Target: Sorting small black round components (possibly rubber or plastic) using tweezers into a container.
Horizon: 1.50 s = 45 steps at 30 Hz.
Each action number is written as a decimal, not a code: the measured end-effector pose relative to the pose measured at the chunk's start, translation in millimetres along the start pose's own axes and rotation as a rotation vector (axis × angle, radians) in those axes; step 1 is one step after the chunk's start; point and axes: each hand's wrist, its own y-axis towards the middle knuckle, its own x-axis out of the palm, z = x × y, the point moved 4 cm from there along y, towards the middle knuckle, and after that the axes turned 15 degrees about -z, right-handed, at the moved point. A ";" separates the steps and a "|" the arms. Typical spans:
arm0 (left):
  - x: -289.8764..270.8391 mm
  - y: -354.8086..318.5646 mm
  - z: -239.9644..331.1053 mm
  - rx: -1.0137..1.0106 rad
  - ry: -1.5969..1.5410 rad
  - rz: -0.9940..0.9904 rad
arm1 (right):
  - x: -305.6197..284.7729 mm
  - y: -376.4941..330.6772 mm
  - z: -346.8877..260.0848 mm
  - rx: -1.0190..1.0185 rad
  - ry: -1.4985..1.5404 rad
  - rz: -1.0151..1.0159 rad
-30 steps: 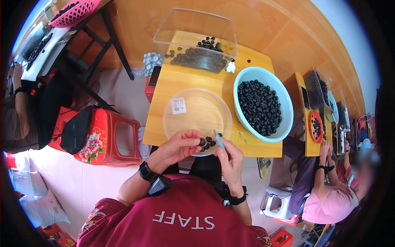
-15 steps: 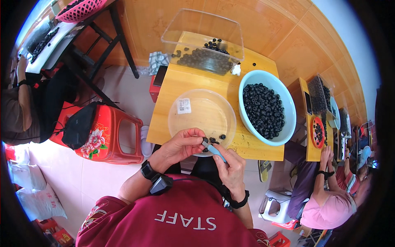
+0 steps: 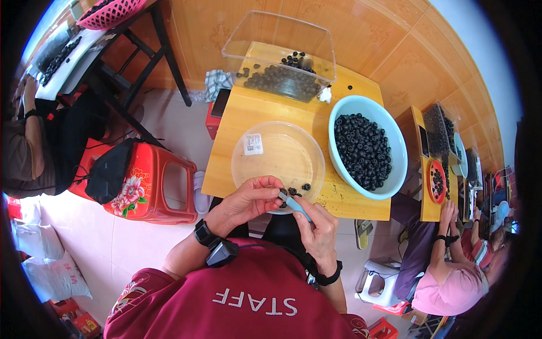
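Over the near edge of a shallow round clear tub (image 3: 265, 164), both my hands meet. My right hand (image 3: 317, 229) is closed round the light-blue handle of a small knife (image 3: 298, 209), its grey blade pointing at my left fingertips. My left hand (image 3: 248, 200) pinches a small black ring-shaped part, mostly hidden by the fingers and blade. Several loose black parts (image 3: 306, 187) lie in the tub next to my fingertips. To the right, a light-blue basin (image 3: 400, 152) holds a heap of the same round black parts.
A clear rectangular bin (image 3: 276, 28) with more black parts stands at the back of the yellow table (image 3: 220, 169). On the left is a red stool (image 3: 175, 186) with a black bag. Co-workers sit at other tables on both sides; a white stool (image 3: 381, 282) stands at right.
The knife blade has shifted slightly at my left fingertips. Otherwise both hands stay in nearly the same place, holding on as before.
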 end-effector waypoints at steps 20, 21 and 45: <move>-6.0 -0.6 -1.6 -0.014 -0.008 -0.020 | 4.2 1.0 11.3 0.003 -0.016 -0.010; -2.7 -2.2 -1.0 -0.016 -0.008 -0.021 | 5.1 2.9 20.2 0.037 -0.050 0.001; 20.5 102.0 14.4 -0.086 0.500 0.022 | -11.3 -39.6 70.8 0.398 0.442 0.381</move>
